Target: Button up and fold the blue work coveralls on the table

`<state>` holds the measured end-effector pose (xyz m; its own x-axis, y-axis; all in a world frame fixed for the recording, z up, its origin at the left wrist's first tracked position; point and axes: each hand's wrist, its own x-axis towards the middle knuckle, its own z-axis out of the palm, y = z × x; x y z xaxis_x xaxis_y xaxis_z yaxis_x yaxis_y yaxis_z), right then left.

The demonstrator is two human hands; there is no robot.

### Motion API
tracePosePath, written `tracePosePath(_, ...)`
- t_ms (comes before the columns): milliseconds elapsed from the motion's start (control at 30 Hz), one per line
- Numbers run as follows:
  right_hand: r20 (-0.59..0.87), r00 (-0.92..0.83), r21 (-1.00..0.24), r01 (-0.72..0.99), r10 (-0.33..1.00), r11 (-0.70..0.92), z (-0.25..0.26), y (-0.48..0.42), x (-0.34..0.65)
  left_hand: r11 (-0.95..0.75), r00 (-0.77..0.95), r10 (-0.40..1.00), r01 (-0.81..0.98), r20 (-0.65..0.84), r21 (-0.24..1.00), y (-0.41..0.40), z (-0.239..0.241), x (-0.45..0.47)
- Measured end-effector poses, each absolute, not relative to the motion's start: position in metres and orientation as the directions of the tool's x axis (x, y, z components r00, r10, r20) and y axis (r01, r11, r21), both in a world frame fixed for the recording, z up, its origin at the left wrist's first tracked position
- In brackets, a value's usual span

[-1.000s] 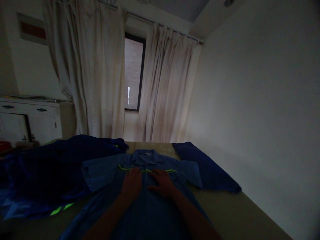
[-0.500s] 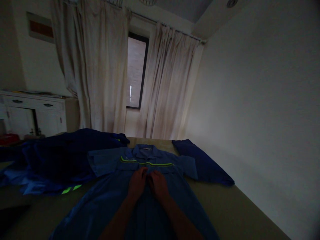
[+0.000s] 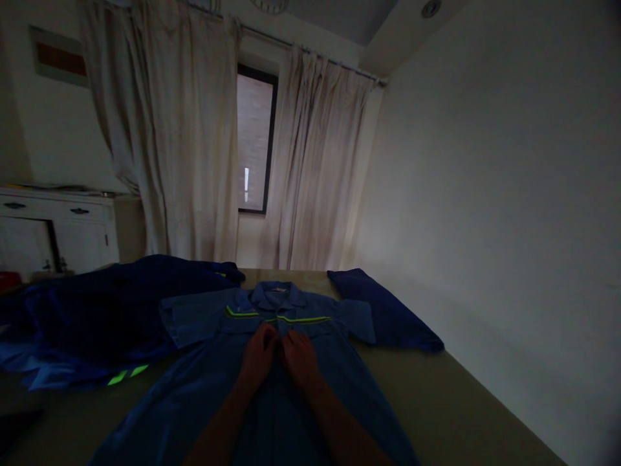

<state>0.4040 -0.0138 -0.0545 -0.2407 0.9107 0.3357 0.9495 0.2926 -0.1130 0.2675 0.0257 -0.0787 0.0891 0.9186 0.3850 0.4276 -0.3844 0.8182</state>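
A blue short-sleeved work shirt (image 3: 279, 421) lies face up and spread out before me, its collar at the far end and a yellow-green reflective stripe across the chest. My left hand (image 3: 259, 355) is closed on the shirt's front placket, just below the stripe. Close beside it, my right hand (image 3: 298, 355) is closed on the same front edge, fingertips nearly meeting the left ones. Dim light and my own fingers hide the pinched cloth and any button there.
Heaped dark blue clothing (image 3: 97, 317) with reflective patches lies left of the shirt. Beyond the right sleeve is a folded dark blue garment (image 3: 388, 314), close to the white wall (image 3: 495, 226). All rest on a tan surface (image 3: 456, 414). A white cabinet (image 3: 82, 236) stands at the back left.
The view has shifted slightly, moving the scene a little to the left. Both hands stay together at the shirt front, with the right fingers slightly repositioned.
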Motion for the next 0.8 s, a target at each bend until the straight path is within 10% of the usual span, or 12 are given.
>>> tracePosePath(800,0.367,-0.111,-0.299,0.926,0.924,0.230,-0.0575,-0.0126,0.4140,-0.450,0.078,0.892,0.268,0.446,0.852,0.0222,-0.0806,0.2724)
